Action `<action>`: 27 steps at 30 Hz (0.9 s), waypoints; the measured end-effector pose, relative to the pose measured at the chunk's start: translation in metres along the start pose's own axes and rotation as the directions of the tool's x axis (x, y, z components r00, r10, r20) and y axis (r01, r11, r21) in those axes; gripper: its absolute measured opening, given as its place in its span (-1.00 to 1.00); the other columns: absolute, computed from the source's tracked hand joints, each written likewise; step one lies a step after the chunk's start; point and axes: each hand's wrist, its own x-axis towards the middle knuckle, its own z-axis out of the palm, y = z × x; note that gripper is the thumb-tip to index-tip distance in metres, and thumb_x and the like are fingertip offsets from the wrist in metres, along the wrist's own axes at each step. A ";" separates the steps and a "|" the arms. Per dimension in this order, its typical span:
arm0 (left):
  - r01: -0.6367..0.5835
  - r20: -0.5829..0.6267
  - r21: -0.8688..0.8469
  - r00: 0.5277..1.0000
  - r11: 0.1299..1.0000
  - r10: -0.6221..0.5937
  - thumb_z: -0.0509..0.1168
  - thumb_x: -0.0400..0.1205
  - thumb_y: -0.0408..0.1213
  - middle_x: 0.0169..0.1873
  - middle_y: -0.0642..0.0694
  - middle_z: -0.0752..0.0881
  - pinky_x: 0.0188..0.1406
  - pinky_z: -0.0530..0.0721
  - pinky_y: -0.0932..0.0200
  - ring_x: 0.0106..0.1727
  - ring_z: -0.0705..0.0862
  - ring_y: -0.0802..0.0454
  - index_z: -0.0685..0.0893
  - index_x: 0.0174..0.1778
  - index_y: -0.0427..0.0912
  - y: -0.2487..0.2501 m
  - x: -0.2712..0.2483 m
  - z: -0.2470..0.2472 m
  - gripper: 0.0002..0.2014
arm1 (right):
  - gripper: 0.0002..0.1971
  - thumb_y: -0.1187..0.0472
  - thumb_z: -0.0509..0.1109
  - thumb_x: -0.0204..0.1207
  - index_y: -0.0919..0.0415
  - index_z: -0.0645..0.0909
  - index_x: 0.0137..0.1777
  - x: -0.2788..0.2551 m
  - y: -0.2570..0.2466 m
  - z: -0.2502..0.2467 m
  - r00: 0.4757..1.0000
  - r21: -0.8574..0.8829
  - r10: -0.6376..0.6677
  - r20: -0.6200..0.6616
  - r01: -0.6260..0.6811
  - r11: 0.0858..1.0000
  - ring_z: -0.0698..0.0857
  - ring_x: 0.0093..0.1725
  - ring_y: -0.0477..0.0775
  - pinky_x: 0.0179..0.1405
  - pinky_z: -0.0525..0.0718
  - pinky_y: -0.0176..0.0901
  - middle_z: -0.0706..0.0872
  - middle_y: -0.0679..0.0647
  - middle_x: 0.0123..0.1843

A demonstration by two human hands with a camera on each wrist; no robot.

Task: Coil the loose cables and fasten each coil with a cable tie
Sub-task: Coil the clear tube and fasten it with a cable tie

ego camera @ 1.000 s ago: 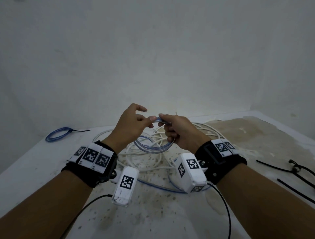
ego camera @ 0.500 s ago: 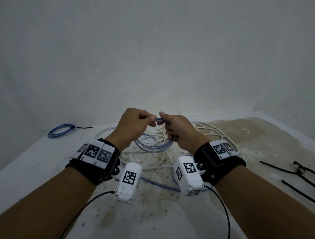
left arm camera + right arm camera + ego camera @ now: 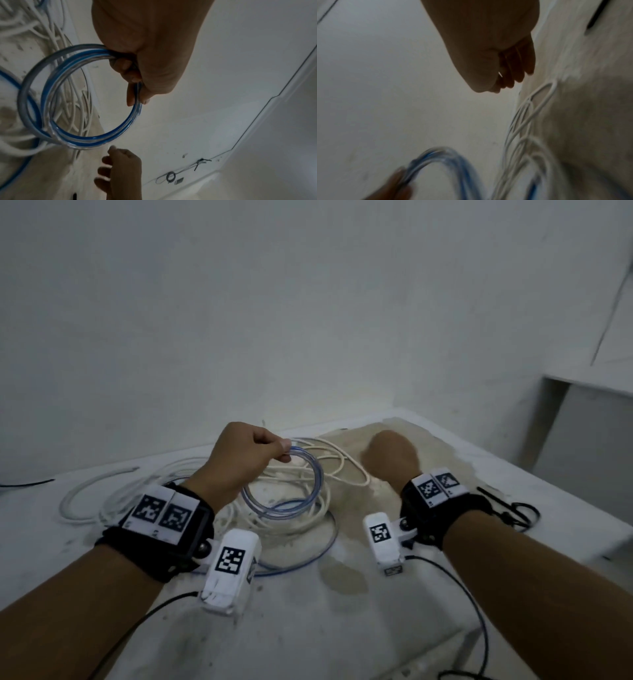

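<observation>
A small coil of clear-and-blue cable (image 3: 270, 513) hangs above the table from my left hand (image 3: 282, 450), which pinches its top between thumb and curled fingers. The left wrist view shows the same grip (image 3: 135, 81) on the coil (image 3: 96, 140). A loose tail of the cable (image 3: 308, 559) trails on the table below. My right hand (image 3: 390, 457) hovers to the right of the coil, apart from it, with loosely curled fingers (image 3: 513, 75) holding nothing. Black cable ties (image 3: 513, 508) lie further right on the table.
A tangle of loose white cable (image 3: 346, 470) lies spread on the stained white table (image 3: 308, 628) under and behind the coil. A wall stands close behind. The table's right edge runs just past the cable ties.
My right hand has let go of the coil and moved away to the right. The left hand alone now holds the coil, which hangs more upright.
</observation>
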 end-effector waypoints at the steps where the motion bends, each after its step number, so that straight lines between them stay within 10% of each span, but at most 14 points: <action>1: 0.000 0.023 -0.003 1.000 1.000 0.000 0.43 0.62 -0.30 -0.29 -0.16 0.84 -0.37 0.45 0.30 -0.59 0.57 0.41 0.83 -0.19 -0.32 0.003 -0.001 0.007 -0.84 | -0.76 0.19 0.34 0.51 0.27 0.54 -0.36 0.001 0.020 -0.011 0.999 -0.104 0.031 -0.037 -0.035 0.994 0.76 -0.06 0.26 -0.17 0.61 -0.14 0.76 0.21 -0.15; 7: -0.002 0.075 -0.024 0.997 1.000 0.003 0.43 0.63 -0.31 -0.24 -0.25 0.84 -0.43 0.40 0.30 -0.70 0.50 0.35 0.82 -0.13 -0.38 0.015 -0.009 0.025 -0.82 | -0.79 0.24 0.30 0.56 0.20 0.56 -0.32 0.003 0.100 -0.033 0.994 -0.474 0.112 -0.015 -0.105 0.874 0.77 0.00 0.24 0.03 0.72 -0.07 0.78 0.18 -0.07; 18: 0.039 0.086 -0.021 0.996 0.999 -0.037 0.44 0.62 -0.25 -0.29 -0.13 0.85 -0.49 0.36 0.26 -0.70 0.36 0.26 0.83 -0.18 -0.27 0.007 -0.004 0.016 -0.84 | -0.79 0.36 0.28 0.54 0.24 0.46 -0.33 0.017 0.105 -0.029 0.998 -0.460 0.058 -0.020 -0.061 0.886 0.76 -0.06 0.26 -0.23 0.59 -0.14 0.69 0.19 -0.16; 27: 0.021 0.128 -0.063 0.992 0.998 -0.013 0.40 0.65 -0.29 -0.25 -0.21 0.84 -0.56 0.35 0.38 -0.67 0.42 0.29 0.81 -0.15 -0.30 0.008 -0.002 -0.005 -0.84 | -0.96 0.33 0.42 0.53 0.23 0.68 -0.05 0.030 0.000 -0.024 0.852 -0.222 -0.490 -0.186 0.449 0.865 0.70 -0.12 0.24 -0.13 0.59 -0.02 0.75 0.16 -0.12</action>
